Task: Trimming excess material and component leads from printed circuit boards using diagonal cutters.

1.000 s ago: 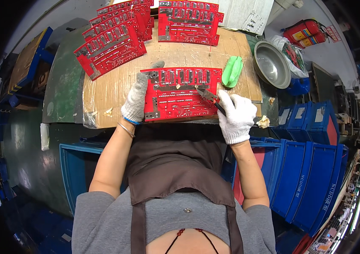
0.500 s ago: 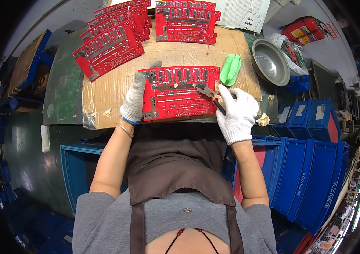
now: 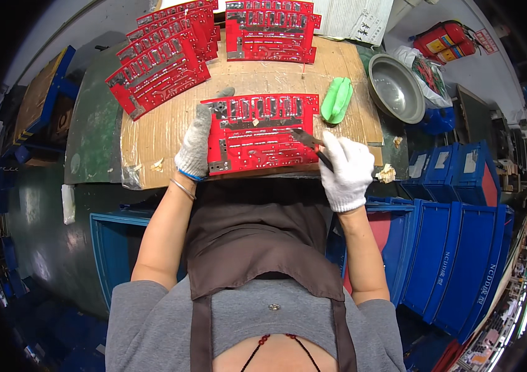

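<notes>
A red circuit board (image 3: 263, 146) is tilted up at the near edge of the cardboard-covered table. My gloved left hand (image 3: 196, 139) grips its left edge, the thumb on the face and other fingers behind it, partly hidden. In my gloved right hand (image 3: 347, 170) is a pair of cutting pliers (image 3: 305, 140), dark-handled, closed in my fingers. The plier tips rest at or just over the board's right middle; whether they touch cannot be made out. A small pale scrap (image 3: 255, 123) lies on the board's upper part.
More red boards (image 3: 161, 80) lean in a row at the back left, others (image 3: 270, 37) at the back middle. A green object (image 3: 337, 100) lies right of the held board. Beyond it stand a metal bowl (image 3: 394, 90) and blue crates (image 3: 440, 260). Pale scraps (image 3: 386, 173) lie near the table's edge.
The pliers have shifted slightly down, and their jaws look turned edge-on. One pale scrap near the plier tips no longer shows on the board. My left hand keeps its hold.
</notes>
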